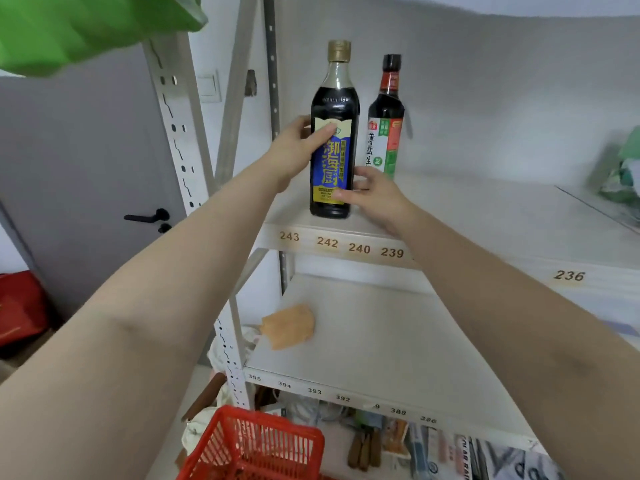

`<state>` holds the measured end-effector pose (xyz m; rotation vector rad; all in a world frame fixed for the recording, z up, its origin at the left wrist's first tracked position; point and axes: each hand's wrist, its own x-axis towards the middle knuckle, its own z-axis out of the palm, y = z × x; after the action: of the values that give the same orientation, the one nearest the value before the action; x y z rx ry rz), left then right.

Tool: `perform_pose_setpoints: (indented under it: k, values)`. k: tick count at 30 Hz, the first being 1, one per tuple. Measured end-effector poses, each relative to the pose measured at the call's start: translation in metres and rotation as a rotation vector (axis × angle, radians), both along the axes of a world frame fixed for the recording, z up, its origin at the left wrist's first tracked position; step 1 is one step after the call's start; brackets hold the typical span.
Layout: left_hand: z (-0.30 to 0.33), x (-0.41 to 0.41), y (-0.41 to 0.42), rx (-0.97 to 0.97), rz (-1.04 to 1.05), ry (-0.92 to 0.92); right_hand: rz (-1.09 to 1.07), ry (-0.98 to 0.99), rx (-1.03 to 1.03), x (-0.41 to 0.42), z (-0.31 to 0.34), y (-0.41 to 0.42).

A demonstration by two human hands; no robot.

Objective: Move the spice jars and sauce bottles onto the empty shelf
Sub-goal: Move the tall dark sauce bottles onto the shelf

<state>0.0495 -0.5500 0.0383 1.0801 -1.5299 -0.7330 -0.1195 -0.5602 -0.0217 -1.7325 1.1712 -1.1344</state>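
Closest to the camera, bottom of the view, there's a red plastic basket sitting low by the foot of the rack. Just past it the bottom level is stuffed with packets and bags, too blurry to tell what they are. Above that is the lower shelf, front edge tagged 395, 394, 393, 392, 388, 386, and an orange cloth-looking thing lies on its left side.

Both bare forearms reach up and forward to the upper shelf, the one tagged 243, 242, 240, 239 and 236. Standing upright right at its front edge is the blue-label bottle, dark liquid inside, gold cap. The left hand is wrapped around its middle, thumb laid across the top of the label and fingers curled round the back. The right hand is low down at the base, fingertips touching the bottom of the label and lightly curled against the glass, more steadying than a full grab.

Just behind and to the right stands the red-cap bottle, also upright, white and green label, very close to the first one, can't tell if they touch.

Further off: a grey door with a black handle on the left, a green blurry thing overhead, and some green bagged stuff at the far right of the upper shelf.
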Motion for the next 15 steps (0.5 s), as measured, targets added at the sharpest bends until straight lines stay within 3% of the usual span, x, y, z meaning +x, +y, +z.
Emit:
perform_pose_setpoints:
  k: [10, 15]
  values:
    - [0.001, 0.003, -0.005, 0.041, -0.123, 0.090, 0.041, -0.111, -0.046, 0.013, -0.008, -0.002]
    - [-0.001, -0.005, 0.011, 0.087, -0.100, 0.300, 0.092, -0.072, -0.026, 0.009, 0.002, 0.017]
